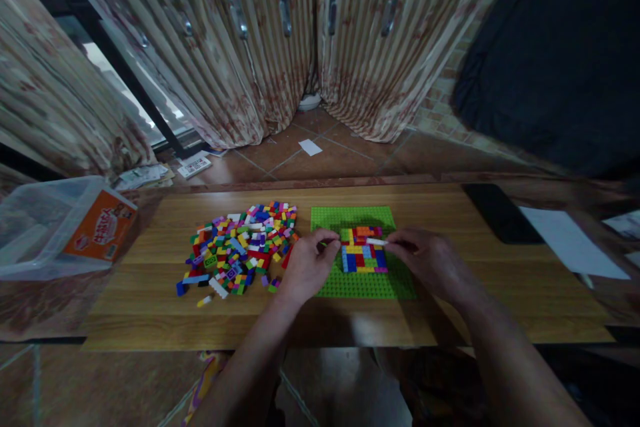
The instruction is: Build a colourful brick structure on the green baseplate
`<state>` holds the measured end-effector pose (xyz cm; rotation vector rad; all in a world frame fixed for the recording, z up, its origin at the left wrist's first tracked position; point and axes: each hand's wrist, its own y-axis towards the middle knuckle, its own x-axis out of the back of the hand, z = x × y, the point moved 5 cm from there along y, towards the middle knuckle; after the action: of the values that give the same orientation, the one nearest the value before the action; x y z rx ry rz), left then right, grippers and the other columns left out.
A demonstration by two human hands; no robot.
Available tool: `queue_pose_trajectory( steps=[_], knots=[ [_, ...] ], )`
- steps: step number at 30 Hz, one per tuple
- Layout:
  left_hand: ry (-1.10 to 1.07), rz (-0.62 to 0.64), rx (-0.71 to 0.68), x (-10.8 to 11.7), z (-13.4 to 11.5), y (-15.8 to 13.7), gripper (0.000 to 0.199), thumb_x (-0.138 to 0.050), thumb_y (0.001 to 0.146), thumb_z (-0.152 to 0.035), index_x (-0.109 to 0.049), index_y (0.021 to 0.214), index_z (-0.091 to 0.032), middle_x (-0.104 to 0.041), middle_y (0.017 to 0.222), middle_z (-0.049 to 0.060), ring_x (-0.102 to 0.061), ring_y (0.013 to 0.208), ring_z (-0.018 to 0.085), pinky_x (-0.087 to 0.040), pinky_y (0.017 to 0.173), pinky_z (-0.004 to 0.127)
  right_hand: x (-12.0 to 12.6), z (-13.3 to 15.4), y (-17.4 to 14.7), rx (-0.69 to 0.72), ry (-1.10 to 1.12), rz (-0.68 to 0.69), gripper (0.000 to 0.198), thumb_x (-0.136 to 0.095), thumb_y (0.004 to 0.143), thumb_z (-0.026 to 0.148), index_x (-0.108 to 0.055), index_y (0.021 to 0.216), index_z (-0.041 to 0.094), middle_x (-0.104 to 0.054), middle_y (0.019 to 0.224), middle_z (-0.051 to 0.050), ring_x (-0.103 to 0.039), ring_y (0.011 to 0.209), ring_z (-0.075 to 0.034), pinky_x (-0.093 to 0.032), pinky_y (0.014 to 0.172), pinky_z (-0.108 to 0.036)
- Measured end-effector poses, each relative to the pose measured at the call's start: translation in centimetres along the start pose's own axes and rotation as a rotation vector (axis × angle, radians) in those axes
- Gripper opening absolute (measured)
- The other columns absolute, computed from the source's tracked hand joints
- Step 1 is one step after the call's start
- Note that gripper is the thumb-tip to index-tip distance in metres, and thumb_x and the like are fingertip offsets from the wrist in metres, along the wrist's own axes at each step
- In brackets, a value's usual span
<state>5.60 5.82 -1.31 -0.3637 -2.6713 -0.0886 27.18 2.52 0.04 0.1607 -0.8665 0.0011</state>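
Note:
On a green baseplate (360, 287) lies a low block of toy bricks (364, 261) in red, yellow, blue, orange and other colours. My right hand (433, 260) comes in from the right, thumb and finger closed on one end of a long white brick (376, 241), which lies over or just above the block's upper right part. At the block's left edge is my left hand (309, 263), its thumb and forefinger pinched together. Whatever they hold, if anything, is too small to make out.
A heap of loose coloured bricks (240, 250) spreads over the wooden table (145, 307) at left. Beyond it stands a clear plastic box (45, 227) with an orange label. A black phone-like slab (503, 213) and white paper (573, 240) lie at right.

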Motion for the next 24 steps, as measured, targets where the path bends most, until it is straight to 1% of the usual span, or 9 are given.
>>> queue_pose_trajectory(
  steps=[3,6,8,11,14,18,21,24],
  knots=[
    [0.057,-0.068,-0.01,0.3,0.0,0.4,0.019,-0.057,0.085,-0.023,-0.069,0.098,-0.016,-0.07,0.085,0.003,-0.06,0.066,0.013,-0.045,0.062,0.024,-0.3,-0.4,0.1,-0.007,-0.005,0.018,0.016,-0.059,0.087,0.034,-0.07,0.083,0.023,-0.072,0.084,-0.001,-0.065,0.076,-0.018,-0.046,0.071,-0.03],
    [0.088,-0.111,-0.043,0.1,0.0,0.9,0.025,-0.059,0.084,-0.024,-0.067,0.106,-0.017,-0.07,0.099,0.006,-0.064,0.079,0.015,-0.05,0.069,0.026,-0.9,-0.2,0.4,0.009,0.003,0.028,0.016,-0.059,0.088,0.034,-0.071,0.085,0.023,-0.072,0.085,-0.002,-0.065,0.077,-0.018,-0.046,0.072,-0.03],
    [0.105,-0.11,-0.072,-0.3,0.0,1.2,0.03,-0.06,0.084,-0.025,-0.065,0.113,-0.019,-0.069,0.108,0.007,-0.065,0.088,0.017,-0.052,0.074,0.028,-1.3,0.2,0.6,0.021,0.006,0.021,0.016,-0.058,0.088,0.033,-0.07,0.085,0.023,-0.072,0.084,-0.002,-0.065,0.076,-0.018,-0.046,0.072,-0.031],
    [0.132,-0.088,-0.106,-1.0,0.0,1.6,0.033,-0.06,0.085,-0.025,-0.064,0.117,-0.021,-0.068,0.116,0.006,-0.065,0.097,0.019,-0.053,0.083,0.032,-1.6,0.7,1.0,0.025,0.008,-0.017,0.014,-0.059,0.087,0.03,-0.069,0.081,0.022,-0.072,0.082,-0.002,-0.065,0.075,-0.018,-0.046,0.072,-0.031],
    [0.129,-0.07,-0.116,-1.5,0.1,1.8,0.034,-0.059,0.086,-0.024,-0.063,0.119,-0.021,-0.068,0.119,0.006,-0.065,0.102,0.02,-0.053,0.089,0.034,-1.8,0.8,1.3,-0.021,0.013,-0.088,0.011,-0.061,0.084,0.028,-0.069,0.08,0.022,-0.073,0.08,-0.002,-0.066,0.073,-0.019,-0.047,0.069,-0.031],
    [0.131,-0.056,-0.123,-2.1,0.1,1.8,0.032,-0.058,0.086,-0.024,-0.064,0.118,-0.021,-0.068,0.118,0.006,-0.064,0.108,0.02,-0.051,0.094,0.034,-1.9,0.4,1.3,-0.101,0.06,-0.192,0.007,-0.064,0.08,0.027,-0.067,0.083,0.021,-0.073,0.078,-0.003,-0.068,0.071,-0.019,-0.049,0.068,-0.031],
    [0.142,-0.06,-0.112,-2.3,0.1,1.8,0.03,-0.058,0.086,-0.025,-0.065,0.115,-0.02,-0.069,0.118,0.007,-0.064,0.109,0.021,-0.05,0.096,0.035,-1.7,0.3,1.2,-0.124,0.084,-0.2,0.009,-0.064,0.079,0.029,-0.066,0.082,0.021,-0.073,0.076,-0.003,-0.068,0.069,-0.019,-0.049,0.066,-0.03],
    [0.154,-0.058,-0.092,-2.4,0.1,1.9,0.031,-0.058,0.087,-0.026,-0.065,0.116,-0.018,-0.069,0.116,0.008,-0.065,0.106,0.021,-0.051,0.094,0.035,-0.9,-0.1,1.1,-0.152,0.056,-0.21,0.015,-0.063,0.079,0.035,-0.066,0.078,0.021,-0.071,0.072,-0.003,-0.066,0.065,-0.019,-0.047,0.062,-0.03]
  ],
)
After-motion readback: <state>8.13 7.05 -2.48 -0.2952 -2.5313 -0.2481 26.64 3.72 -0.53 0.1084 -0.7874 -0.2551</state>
